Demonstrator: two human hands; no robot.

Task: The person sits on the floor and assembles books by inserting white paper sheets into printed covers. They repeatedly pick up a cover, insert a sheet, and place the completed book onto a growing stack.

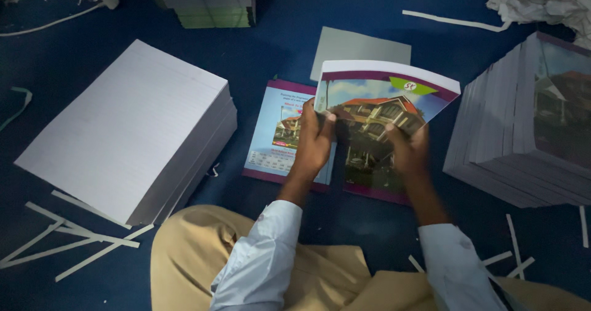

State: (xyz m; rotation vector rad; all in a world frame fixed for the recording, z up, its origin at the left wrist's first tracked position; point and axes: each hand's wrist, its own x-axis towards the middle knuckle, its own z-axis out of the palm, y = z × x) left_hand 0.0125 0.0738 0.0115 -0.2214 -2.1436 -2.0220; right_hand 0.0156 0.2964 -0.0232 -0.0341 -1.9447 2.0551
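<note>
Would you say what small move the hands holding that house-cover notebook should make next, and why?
Probably lower the notebook flat onto the open cover sheet below. Both the left hand and the right hand hold it raised and tilted above that sheet.

The notebook (385, 111) is a thick, soft-covered block of white pages with a glossy cover showing a red-roofed house under blue sky, framed by a purple band and a green patch near its top edge. It is held tilted up off the blue floor, page edges facing twelve o'clock. Its printed cover sheet (280, 135) extends flat toward nine o'clock, purple-bordered, carrying a smaller house picture and a table.
</note>
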